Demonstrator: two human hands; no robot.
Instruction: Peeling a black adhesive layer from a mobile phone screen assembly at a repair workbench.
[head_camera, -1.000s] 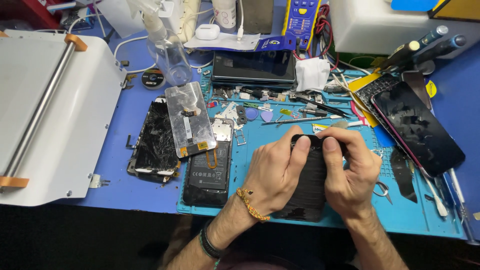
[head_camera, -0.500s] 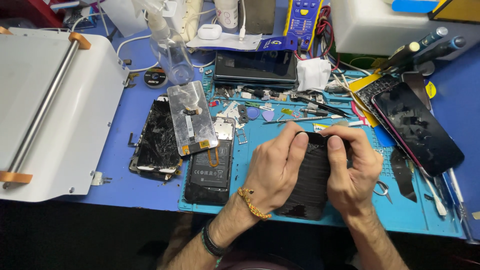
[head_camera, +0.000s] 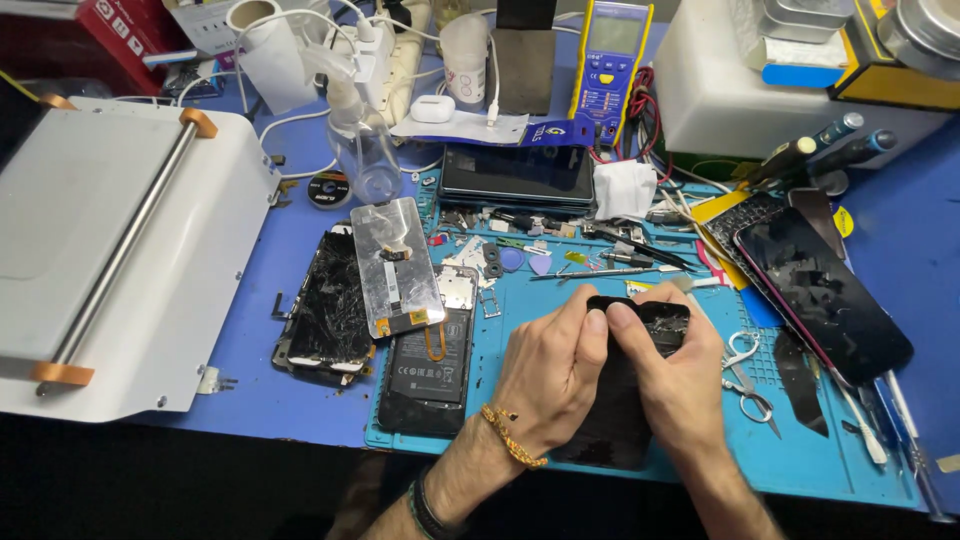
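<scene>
1. My left hand (head_camera: 548, 372) is curled over the near-left side of a black phone (head_camera: 622, 400), thumb pressed down at its top edge. The fingers are closed around the body, so the hand has a firm hold of it.
2. My right hand (head_camera: 672, 375) grips the same phone from the right, thumb meeting the left thumb near the top corner, fingers folded along the far side.
3. The phone lies lengthwise on the blue mat (head_camera: 820, 450), its top end lifted slightly under my thumbs; its cracked top right corner shows between my hands.
4. Just left of my left hand an opened phone with its battery (head_camera: 428, 365) showing lies flat on the mat.
5. Beyond that, a silver back plate (head_camera: 395, 265) rests tilted across a shattered screen (head_camera: 325, 310), which sits half off the mat on the blue table.
6. To my right, small scissors (head_camera: 745, 380) lie near my right hand, and a dark phone (head_camera: 825, 290) lies diagonally, well apart.
7. A white machine (head_camera: 110, 250) stands at the far left.
8. A yellow multimeter (head_camera: 610, 60) stands at the back, behind a dark tablet (head_camera: 518, 172).
</scene>
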